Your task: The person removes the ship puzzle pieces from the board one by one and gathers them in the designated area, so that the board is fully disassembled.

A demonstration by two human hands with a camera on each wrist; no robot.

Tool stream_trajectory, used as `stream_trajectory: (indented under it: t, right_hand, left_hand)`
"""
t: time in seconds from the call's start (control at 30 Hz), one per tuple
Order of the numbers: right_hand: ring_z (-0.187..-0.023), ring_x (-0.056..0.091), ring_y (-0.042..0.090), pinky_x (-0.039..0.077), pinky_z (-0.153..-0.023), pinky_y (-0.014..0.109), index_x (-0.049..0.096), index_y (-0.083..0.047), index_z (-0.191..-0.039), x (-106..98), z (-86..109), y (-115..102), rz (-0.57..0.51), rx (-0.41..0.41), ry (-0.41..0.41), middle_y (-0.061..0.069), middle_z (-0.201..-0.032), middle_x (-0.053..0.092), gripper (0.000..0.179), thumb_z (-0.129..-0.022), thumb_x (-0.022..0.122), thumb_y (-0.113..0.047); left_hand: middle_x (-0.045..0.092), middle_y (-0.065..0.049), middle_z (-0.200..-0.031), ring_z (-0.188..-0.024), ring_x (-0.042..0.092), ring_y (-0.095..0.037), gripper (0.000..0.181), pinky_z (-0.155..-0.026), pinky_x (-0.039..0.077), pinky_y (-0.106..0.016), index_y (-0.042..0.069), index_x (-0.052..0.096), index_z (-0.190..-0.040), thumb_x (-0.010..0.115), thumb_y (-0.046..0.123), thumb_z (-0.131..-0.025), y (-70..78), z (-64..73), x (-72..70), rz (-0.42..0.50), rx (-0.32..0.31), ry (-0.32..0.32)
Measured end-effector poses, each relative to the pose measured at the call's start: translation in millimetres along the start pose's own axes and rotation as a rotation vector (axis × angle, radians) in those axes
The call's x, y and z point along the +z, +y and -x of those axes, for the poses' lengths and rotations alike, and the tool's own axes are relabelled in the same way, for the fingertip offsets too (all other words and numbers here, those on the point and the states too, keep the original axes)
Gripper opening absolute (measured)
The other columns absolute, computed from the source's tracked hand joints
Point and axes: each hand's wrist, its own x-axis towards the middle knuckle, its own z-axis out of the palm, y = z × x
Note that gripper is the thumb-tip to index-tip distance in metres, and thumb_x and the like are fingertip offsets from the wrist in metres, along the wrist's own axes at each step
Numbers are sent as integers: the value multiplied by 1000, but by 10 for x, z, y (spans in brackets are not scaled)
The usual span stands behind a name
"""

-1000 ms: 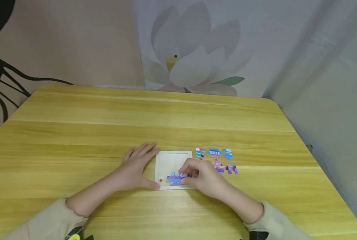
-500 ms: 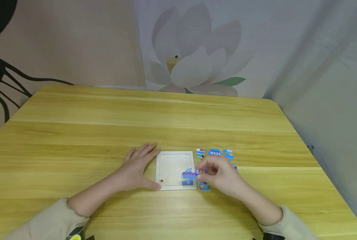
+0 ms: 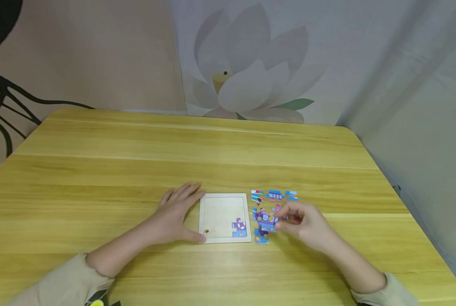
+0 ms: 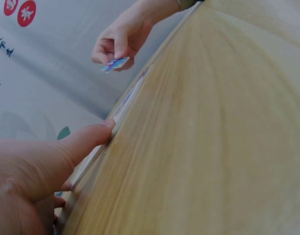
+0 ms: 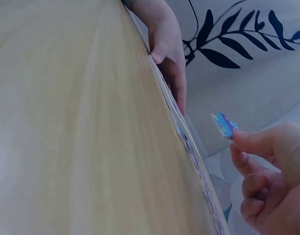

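My right hand (image 3: 308,225) pinches a blue and purple jigsaw piece (image 3: 266,222) between thumb and fingers, raised over the loose pieces; the right wrist view shows this piece (image 5: 224,125) clear of the table. Spread along the left side of a pale wooden puzzle tray (image 3: 202,216), my left hand (image 3: 170,216) touches the rim with thumb and index finger. One purple and blue piece (image 3: 239,229) sits in the tray's lower right corner. Right of the tray lie several loose jigsaw pieces (image 3: 275,195), some of them hidden by the right hand and the held piece.
A wooden table (image 3: 136,144) carries everything. Behind it hangs a pale cloth with a flower print (image 3: 247,85). A black metal frame (image 3: 2,91) stands beyond the far left corner, and a grey curtain (image 3: 415,106) hangs along the right.
My right hand has moved right with the held piece, from over the tray to above the loose pieces. The corner piece in the tray is now uncovered. My left hand keeps its place.
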Motion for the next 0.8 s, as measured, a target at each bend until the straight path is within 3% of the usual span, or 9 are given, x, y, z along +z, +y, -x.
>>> stream_trajectory:
  t: [0.5, 0.8]
  right_hand:
    - [-56, 38, 6, 34, -46, 20, 68, -9, -87, -180, 114, 160, 22, 91, -143, 1, -70, 53, 10, -80, 74, -5]
    - [-58, 42, 7, 36, -49, 19, 68, -8, -87, -173, 133, 190, 1, 141, -164, 4, -78, 62, 9, -81, 74, -5]
  left_hand:
    - [17, -13, -157, -143, 5, -34, 112, -109, -4, -62, 6, 31, -149, 81, 58, -63, -13, -3, 9, -8, 4, 0]
    - [17, -13, -157, -143, 5, -34, 113, -109, -4, -62, 6, 31, -149, 81, 58, -63, -5, 1, 6, -10, -1, 3]
